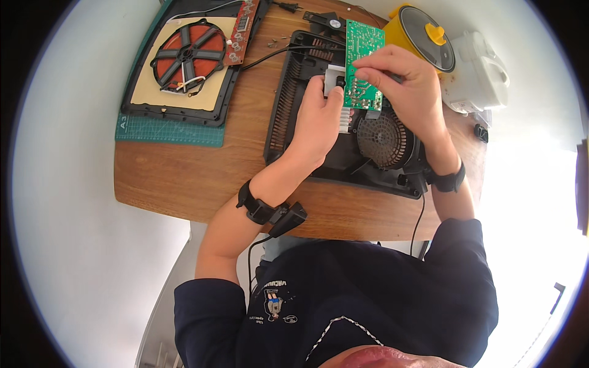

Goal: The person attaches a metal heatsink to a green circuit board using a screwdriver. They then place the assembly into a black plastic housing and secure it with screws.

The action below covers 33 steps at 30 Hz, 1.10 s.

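A green circuit board (362,43) is tilted up on edge over a black plastic appliance base (288,104) on the wooden table. My left hand (316,126) grips the board's lower left side, by a silver heat sink (334,76). My right hand (408,83) holds the board's right edge, fingers curled over it. A round black fan grille (383,140) sits in the base just below the board. Both wrists wear black straps, the left one with a small black device and cable.
At the back left, a copper-coloured coil disc (187,52) lies in a black frame on a green cutting mat (165,132), beside a narrow brown circuit strip (241,30). A yellow container with a lid (423,37) and a white appliance (478,73) stand at the back right. Small screws (276,42) lie loose.
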Each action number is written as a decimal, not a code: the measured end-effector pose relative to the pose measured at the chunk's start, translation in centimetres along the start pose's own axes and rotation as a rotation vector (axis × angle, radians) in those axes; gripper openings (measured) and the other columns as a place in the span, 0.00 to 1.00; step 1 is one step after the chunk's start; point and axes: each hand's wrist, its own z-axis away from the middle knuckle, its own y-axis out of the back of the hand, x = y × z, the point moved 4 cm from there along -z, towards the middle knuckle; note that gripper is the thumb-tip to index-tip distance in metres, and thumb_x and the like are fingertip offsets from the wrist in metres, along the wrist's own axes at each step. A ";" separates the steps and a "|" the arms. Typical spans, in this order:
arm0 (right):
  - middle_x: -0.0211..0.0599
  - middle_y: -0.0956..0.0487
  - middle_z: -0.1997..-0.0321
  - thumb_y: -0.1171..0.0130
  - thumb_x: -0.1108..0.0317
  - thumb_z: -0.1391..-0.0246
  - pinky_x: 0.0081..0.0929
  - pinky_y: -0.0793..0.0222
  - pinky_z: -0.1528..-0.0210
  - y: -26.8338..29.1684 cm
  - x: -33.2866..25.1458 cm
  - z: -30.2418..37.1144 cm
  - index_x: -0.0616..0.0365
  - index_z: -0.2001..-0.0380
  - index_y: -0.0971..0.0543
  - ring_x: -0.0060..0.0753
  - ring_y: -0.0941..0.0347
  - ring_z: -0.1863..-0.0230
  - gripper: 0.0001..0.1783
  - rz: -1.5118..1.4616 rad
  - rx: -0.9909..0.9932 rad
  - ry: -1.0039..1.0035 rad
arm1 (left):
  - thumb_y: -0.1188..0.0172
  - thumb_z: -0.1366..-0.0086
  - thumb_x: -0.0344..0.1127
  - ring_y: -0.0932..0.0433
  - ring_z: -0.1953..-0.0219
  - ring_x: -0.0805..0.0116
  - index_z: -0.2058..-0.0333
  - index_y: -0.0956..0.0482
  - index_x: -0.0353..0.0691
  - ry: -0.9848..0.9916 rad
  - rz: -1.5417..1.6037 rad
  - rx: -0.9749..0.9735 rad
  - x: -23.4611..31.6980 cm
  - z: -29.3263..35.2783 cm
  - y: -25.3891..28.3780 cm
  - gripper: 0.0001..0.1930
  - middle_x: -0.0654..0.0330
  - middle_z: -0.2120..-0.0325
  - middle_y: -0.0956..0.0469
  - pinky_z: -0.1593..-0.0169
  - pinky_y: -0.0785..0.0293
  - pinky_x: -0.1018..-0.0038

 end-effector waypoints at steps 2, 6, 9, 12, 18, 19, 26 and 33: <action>0.33 0.18 0.67 0.31 0.73 0.44 0.21 0.28 0.62 -0.4 0.8 1.0 0.62 0.60 0.13 0.23 0.23 0.67 0.09 0.018 0.023 -0.008 | 0.53 0.21 0.35 0.20 0.65 0.75 0.48 0.32 0.37 -0.021 -0.006 -0.012 0.0 0.2 -0.1 0.10 0.59 0.60 0.22 0.61 0.21 0.75; 0.35 0.17 0.67 0.31 0.76 0.47 0.21 0.26 0.61 -0.9 1.4 2.2 0.62 0.62 0.13 0.26 0.22 0.68 0.08 -0.070 0.067 -0.096 | 0.53 0.21 0.34 0.21 0.64 0.76 0.47 0.32 0.36 -0.072 -0.118 -0.011 -0.2 0.0 0.1 0.10 0.60 0.59 0.22 0.61 0.21 0.76; 0.36 0.16 0.67 0.29 0.78 0.51 0.23 0.23 0.62 -1.1 1.9 2.6 0.61 0.66 0.14 0.30 0.19 0.68 0.07 -0.074 0.104 -0.059 | 0.53 0.21 0.33 0.21 0.63 0.76 0.47 0.32 0.36 -0.094 -0.172 -0.005 0.0 0.2 0.0 0.10 0.60 0.58 0.22 0.60 0.21 0.76; 0.37 0.15 0.66 0.28 0.78 0.52 0.24 0.21 0.62 -1.2 2.0 2.8 0.61 0.66 0.14 0.31 0.17 0.66 0.08 -0.002 0.123 0.100 | 0.53 0.21 0.33 0.21 0.62 0.77 0.46 0.32 0.35 -0.132 -0.301 0.008 0.1 0.2 0.2 0.11 0.59 0.57 0.23 0.59 0.21 0.76; 0.37 0.13 0.61 0.29 0.80 0.52 0.23 0.19 0.59 -1.1 2.8 2.8 0.62 0.66 0.13 0.32 0.15 0.62 0.08 -0.022 0.112 0.095 | 0.51 0.23 0.34 0.26 0.68 0.74 0.49 0.33 0.34 -0.134 -0.269 0.021 0.4 0.5 -0.2 0.11 0.57 0.67 0.24 0.64 0.28 0.71; 0.37 0.13 0.61 0.29 0.80 0.52 0.23 0.19 0.58 -1.1 2.9 2.9 0.62 0.66 0.13 0.31 0.15 0.61 0.08 -0.049 0.114 0.066 | 0.51 0.23 0.34 0.26 0.69 0.74 0.50 0.33 0.34 -0.142 -0.262 0.017 0.2 0.4 -0.2 0.11 0.58 0.68 0.24 0.64 0.28 0.71; 0.36 0.13 0.62 0.30 0.81 0.51 0.22 0.20 0.58 -1.5 3.2 2.9 0.62 0.66 0.13 0.29 0.16 0.61 0.08 -0.168 0.128 0.013 | 0.50 0.24 0.33 0.28 0.70 0.75 0.49 0.33 0.34 -0.183 -0.269 0.011 0.5 0.5 -0.2 0.11 0.58 0.69 0.25 0.66 0.29 0.71; 0.34 0.13 0.65 0.29 0.83 0.54 0.22 0.22 0.62 -1.1 3.3 3.0 0.60 0.68 0.13 0.29 0.17 0.63 0.09 -0.029 0.171 0.137 | 0.49 0.25 0.33 0.26 0.71 0.72 0.50 0.33 0.33 -0.203 -0.313 0.012 0.6 0.6 -0.3 0.11 0.56 0.69 0.24 0.65 0.29 0.69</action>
